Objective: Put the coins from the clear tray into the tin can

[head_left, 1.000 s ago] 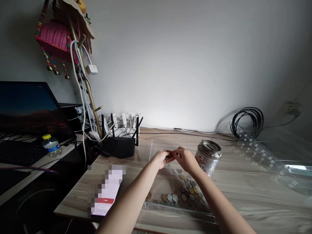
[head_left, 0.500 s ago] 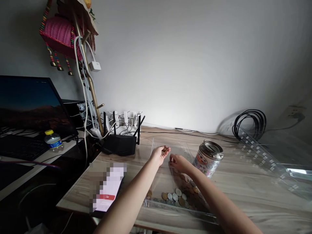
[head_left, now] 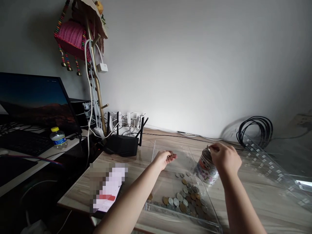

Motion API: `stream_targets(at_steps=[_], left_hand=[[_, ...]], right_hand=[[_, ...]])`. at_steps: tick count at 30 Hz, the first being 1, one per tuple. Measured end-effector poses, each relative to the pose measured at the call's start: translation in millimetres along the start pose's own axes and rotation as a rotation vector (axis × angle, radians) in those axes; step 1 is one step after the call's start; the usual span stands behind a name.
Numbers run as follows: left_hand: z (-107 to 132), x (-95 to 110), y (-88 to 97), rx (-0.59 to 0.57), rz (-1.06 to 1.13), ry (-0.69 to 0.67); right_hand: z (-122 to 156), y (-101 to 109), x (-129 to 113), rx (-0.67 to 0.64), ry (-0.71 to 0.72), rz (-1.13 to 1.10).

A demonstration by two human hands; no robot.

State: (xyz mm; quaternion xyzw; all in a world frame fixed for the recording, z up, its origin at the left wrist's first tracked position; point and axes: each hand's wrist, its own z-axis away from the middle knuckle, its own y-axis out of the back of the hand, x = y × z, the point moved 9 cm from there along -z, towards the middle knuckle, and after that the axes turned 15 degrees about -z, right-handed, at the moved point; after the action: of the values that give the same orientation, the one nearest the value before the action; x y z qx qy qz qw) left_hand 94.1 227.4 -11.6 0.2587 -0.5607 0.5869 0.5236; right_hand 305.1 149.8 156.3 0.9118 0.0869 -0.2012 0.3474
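My left hand (head_left: 165, 159) is turned palm up over the clear plastic tray (head_left: 156, 182). Its fingers curl round what look like a few coins, partly hidden. My right hand (head_left: 226, 158) is above the lid of a printed metal tin (head_left: 207, 170), fingertips pinched at its top. Whatever is in that pinch is hidden from this side, and the hand covers most of the lid. Loose silver and brass coins (head_left: 179, 197) lie spread in the tray, thickest towards its front right corner.
A phone (head_left: 109, 188) lies left of my forearm. Behind it stands a black router (head_left: 123, 145) with white cables. Coiled black cable (head_left: 254, 131) and a clear plastic panel (head_left: 265, 162) are at the right. On the side desk are a bottle (head_left: 58, 139) and a monitor (head_left: 36, 100).
My right hand has moved from beside the left hand, rightwards and up to the tin's top. The left hand stays over the tray. More coins show now, and the view has shifted slightly.
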Motion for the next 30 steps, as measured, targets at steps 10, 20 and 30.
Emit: stream_targets(at_steps=[10, 20, 30], left_hand=[[2.9, 0.2, -4.6, -0.038, -0.124, 0.002], [10.9, -5.7, -13.8, -0.098, -0.128, 0.088], [17.3, -21.0, -25.0, -0.223, 0.036, 0.283]], right_hand=[[-15.1, -7.3, 44.7, -0.133, -0.122, 0.031], [58.3, -78.1, -69.5, -0.504, 0.261, -0.368], [23.7, -6.4, -26.4, -0.007, 0.1, -0.119]])
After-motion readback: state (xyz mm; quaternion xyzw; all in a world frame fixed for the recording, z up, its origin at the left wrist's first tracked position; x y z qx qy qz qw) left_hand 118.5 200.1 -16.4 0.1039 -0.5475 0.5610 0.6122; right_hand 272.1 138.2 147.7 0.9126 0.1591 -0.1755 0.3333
